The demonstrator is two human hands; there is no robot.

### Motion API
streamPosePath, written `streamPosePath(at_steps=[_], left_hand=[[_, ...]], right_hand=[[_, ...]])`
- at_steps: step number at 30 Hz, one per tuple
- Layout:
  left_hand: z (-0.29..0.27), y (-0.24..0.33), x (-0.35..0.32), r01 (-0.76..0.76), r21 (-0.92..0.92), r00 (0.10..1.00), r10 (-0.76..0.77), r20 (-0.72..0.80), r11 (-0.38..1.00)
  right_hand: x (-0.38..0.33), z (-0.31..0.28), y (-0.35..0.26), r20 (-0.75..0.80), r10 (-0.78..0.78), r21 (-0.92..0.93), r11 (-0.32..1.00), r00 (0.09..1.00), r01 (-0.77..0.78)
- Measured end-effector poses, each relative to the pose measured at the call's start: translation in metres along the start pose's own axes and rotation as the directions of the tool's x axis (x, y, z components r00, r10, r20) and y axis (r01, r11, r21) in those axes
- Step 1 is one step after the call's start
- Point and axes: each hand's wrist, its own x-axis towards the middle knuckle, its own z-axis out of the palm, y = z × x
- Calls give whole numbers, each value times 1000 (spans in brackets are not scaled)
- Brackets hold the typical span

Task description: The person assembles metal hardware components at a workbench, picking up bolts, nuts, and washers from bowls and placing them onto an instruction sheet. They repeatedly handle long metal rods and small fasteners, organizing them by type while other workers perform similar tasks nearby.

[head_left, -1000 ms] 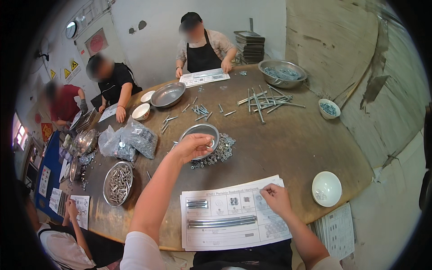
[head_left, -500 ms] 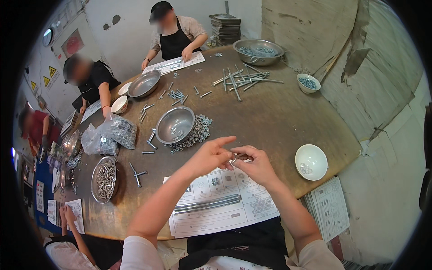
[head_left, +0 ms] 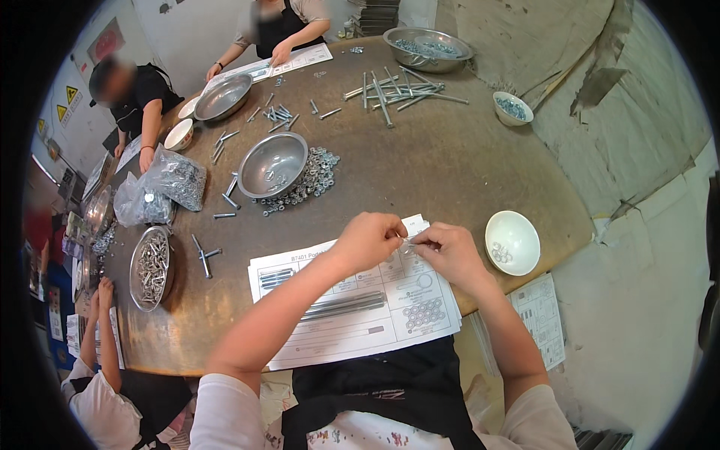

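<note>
My left hand and my right hand meet above the upper right of a printed sheet. Both pinch at a small pale ring between their fingertips; its far side is partly covered. Beneath my forearms, the sheet lies on top of a stack at the table's near edge. Long silvery rods and several rings show on it; whether they are printed or real, I cannot tell. To the right of my right hand stands a white bowl with small pale rings inside.
Beyond my hands, a metal bowl sits beside a heap of nuts. Bolts fill a metal dish at left, near plastic bags of hardware. Long bolts lie at the back. Co-workers sit along the far and left edges.
My hands have lowered toward the sheet and drawn slightly apart. My left index finger, raised before, is now bent into the pinch. The view has shifted, bringing more of the sheet into sight.
</note>
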Motion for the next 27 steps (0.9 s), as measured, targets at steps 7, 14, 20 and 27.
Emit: streamPosePath(at_steps=[7,14,20,27], left_hand=[[31,-30,24,-353,575,851,508,-130,738],[42,-37,10,-411,375,902,430,38,831],[-78,-84,22,-29,304,792,207,-574,952],[-160,-173,32,625,394,767,-435,-471,674]], right_hand=[[18,13,39,-155,-299,-263,931,942,253],[-9,22,48,3,-281,-352,898,960,264],[-14,37,64,-299,-71,24,996,952,82],[-7,38,65,-332,-113,9,992,936,123]])
